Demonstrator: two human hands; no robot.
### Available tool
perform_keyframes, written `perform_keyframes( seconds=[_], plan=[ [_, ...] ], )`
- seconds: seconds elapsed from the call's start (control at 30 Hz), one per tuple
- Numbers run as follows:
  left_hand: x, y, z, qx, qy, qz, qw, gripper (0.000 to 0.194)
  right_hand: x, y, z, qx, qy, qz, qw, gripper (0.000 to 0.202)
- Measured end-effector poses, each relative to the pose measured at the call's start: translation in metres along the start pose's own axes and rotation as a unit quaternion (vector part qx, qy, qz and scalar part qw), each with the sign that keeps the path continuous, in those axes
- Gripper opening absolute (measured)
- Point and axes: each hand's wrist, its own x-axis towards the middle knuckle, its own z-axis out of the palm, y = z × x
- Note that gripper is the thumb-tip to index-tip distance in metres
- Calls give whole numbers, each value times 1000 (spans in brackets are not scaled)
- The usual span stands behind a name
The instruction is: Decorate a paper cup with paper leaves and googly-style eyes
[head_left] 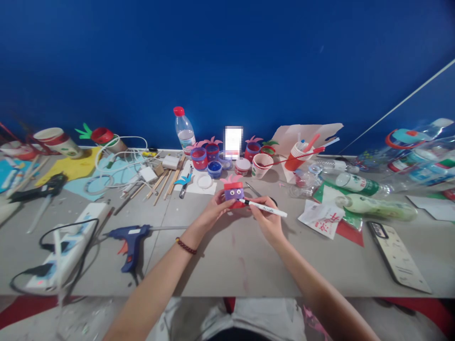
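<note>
A small purple and red painted cup (233, 192) with two round eyes and pink paper fronds sits in the grip of my left hand (217, 209), whose fingers wrap its left side. My right hand (266, 219) holds a white acrylic marker (270, 208) like a pen. The marker's dark tip meets or nearly meets the cup's front, just under the eyes; I cannot tell if it touches. Behind the cup stand similar painted cups (199, 159) with paper fronds, a jar of blue paint (214, 168) and a jar with a pale lid (242, 166).
A blue glue gun (132, 239) lies left of my left forearm, near a white power strip (73, 244) with cords. A paper cup (262, 166) holding a brush stands behind my right hand. Plastic bottles (362, 183) and a phone (398, 255) lie to the right.
</note>
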Motion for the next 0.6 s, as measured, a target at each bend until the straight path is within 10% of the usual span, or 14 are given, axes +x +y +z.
perform_keyframes(
  seconds=[0.6],
  plan=[
    [-4,3,7,78,19,10,997,62,3,8,-3,-53,13,-19,998,27]
  ],
)
